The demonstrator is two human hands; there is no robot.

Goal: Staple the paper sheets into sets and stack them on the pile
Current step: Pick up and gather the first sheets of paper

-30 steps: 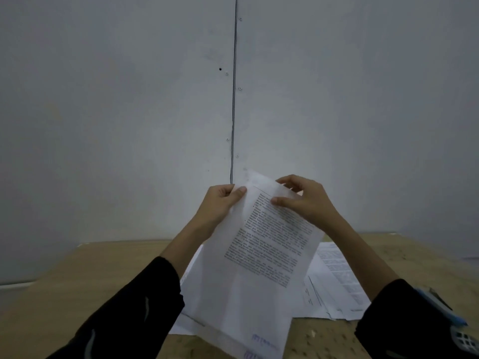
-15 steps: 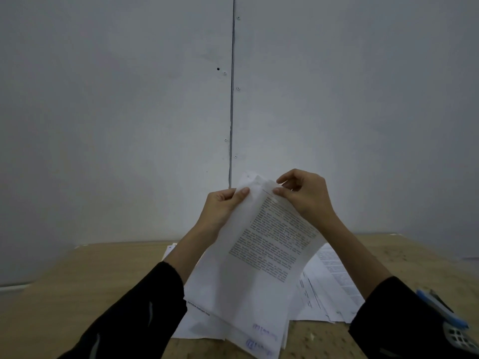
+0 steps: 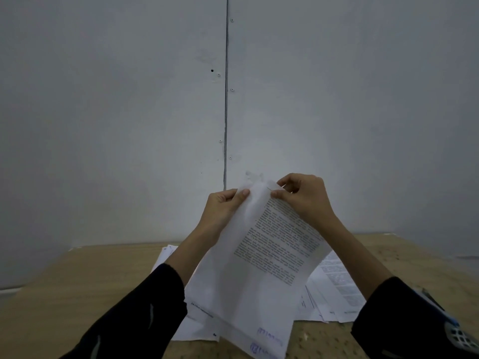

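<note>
Left hand [image 3: 222, 206] and right hand [image 3: 308, 198] are both pinching one white printed paper set [image 3: 259, 283] above one scattered white-sheet pile [image 3: 335, 287].

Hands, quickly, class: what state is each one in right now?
Left hand: grips the held paper sheets at their upper left edge.
Right hand: pinches the same sheets' top corner.

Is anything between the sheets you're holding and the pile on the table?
Nothing visible. The left hand and right hand pinch the held sheets by the top, right above the pile, which they partly hide.
</note>
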